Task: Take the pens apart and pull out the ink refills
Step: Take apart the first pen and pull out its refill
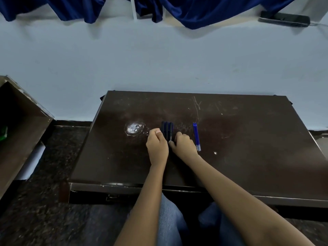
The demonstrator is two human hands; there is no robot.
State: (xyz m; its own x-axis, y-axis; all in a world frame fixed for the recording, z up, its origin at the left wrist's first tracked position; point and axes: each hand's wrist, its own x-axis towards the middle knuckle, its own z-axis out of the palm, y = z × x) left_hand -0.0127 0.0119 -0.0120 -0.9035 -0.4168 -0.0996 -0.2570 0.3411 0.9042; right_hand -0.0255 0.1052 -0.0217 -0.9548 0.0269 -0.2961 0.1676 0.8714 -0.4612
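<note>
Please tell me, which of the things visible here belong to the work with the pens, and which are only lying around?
Belong to the job:
- group of dark pens with blue accents, lying side by side between the left hand and right hand
- thin blue ink refills, laid to the right

Just lying about:
- long dark device by the wall
- blue cloth
- green object, far left

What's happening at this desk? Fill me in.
A person sits at a dark desk with both hands at a small row of dark pens lying side by side. The left hand is curled at the row's left side and the right hand at its right, fingers at the near ends. A few blue refills lie together on the desk to the right, apart from the pens. Whether either hand actually grips a pen can't be told.
</note>
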